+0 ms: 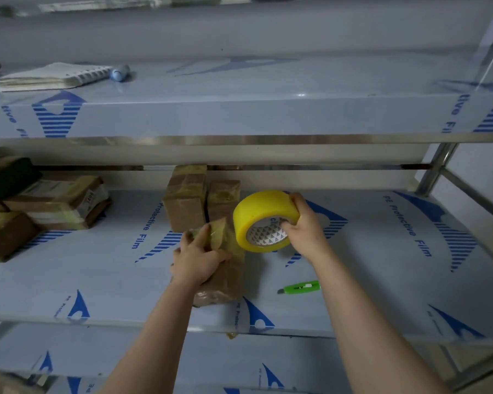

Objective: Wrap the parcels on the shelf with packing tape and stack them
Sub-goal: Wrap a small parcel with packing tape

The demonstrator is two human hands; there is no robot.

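A brown parcel [228,277] lies on the middle shelf [97,274], partly covered in yellowish tape. My left hand [197,260] grips its far end from above. My right hand [302,223] holds a yellow roll of packing tape [261,217] just right of the parcel, thumb inside the core. A strip of tape runs from the roll onto the parcel's top. Two taped parcels [202,199] stand upright behind it.
A stack of wrapped parcels [40,206] sits at the left of the same shelf. A green utility knife [299,288] lies to the right of the parcel. On the upper shelf lie a spiral notebook [52,76] and a small blue object [120,72].
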